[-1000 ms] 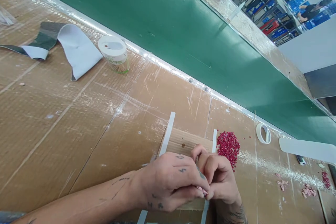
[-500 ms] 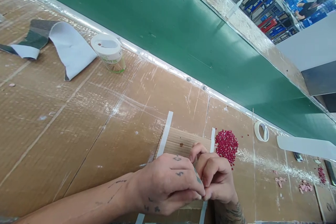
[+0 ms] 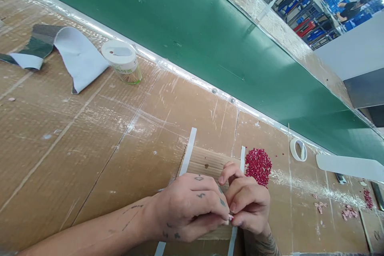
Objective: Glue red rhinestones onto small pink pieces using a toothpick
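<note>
Since the earlier frame, the fingertips of both hands have shifted slightly around their pinch, and the whole scene sits a little further left in view.

A long green conveyor belt (image 3: pixel 192 48) runs diagonally across the view. Along its near edge lies a work table covered in scuffed brown cardboard (image 3: pixel 90 136). Beyond the belt, far off, stand metal shelves holding blue plastic bins (image 3: pixel 300 4), and a co-worker in a black top (image 3: pixel 351 11) is at work there.

On the near side of the belt, towards the left, lies a curled grey-backed, dark green fabric sheet (image 3: pixel 81 58). Just right of it, close to the belt, stands a clear toothpick tub with a white lid (image 3: pixel 121 62). Further right along the belt lie a white plastic strip (image 3: pixel 349 167) and a ring of white tape (image 3: pixel 298 150).

Further from the belt, a corrugated cardboard square edged with white strips (image 3: pixel 207 164) lies beneath the hands, beside a heap of small red beads (image 3: pixel 258 167).

Over that square, the tattooed left hand (image 3: pixel 189 208) and right hand (image 3: pixel 247 204) are closed in a narrow pinch, together holding a small pink piece (image 3: pixel 231 217) between their fingertips.
</note>
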`<state>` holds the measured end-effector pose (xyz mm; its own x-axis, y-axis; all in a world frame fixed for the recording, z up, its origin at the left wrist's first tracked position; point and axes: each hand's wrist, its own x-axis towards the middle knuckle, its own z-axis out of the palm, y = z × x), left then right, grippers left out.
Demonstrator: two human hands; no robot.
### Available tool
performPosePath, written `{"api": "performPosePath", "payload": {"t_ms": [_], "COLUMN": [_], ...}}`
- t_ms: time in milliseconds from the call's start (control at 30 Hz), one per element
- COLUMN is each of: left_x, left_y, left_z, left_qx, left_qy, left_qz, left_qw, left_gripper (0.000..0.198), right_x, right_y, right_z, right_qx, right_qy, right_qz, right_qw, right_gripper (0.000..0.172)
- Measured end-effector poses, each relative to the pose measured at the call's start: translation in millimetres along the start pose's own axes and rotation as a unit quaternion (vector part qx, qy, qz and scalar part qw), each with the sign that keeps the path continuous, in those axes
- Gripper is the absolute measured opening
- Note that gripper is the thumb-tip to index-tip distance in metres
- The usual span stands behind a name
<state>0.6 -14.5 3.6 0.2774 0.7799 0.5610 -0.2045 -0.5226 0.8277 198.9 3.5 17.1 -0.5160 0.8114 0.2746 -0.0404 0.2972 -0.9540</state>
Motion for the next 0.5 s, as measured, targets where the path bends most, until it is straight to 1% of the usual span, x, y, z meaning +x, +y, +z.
{"api": "performPosePath", "payload": {"t_ms": [233,500], "left_x": [1.0,0.5], "left_y": [-1.5,-3.1], "left_z": [1.0,1.8], "left_qx": [-0.005,-0.010], "left_qy": [-0.001,-0.004], "left_qz": [-0.006,0.005], "left_qw": [1.000,1.000], "left_gripper": [0.010,0.009], "right_x": [1.3,3.6], "right_y": [1.3,-1.2], "right_z": [0.9,1.0], "right_qx": [0.017,0.059], "right_qy": [0.002,-0.015], "right_qz": [0.011,0.037], "right_qw": [1.000,0.997], "right_gripper": [0.016,0.015]}}
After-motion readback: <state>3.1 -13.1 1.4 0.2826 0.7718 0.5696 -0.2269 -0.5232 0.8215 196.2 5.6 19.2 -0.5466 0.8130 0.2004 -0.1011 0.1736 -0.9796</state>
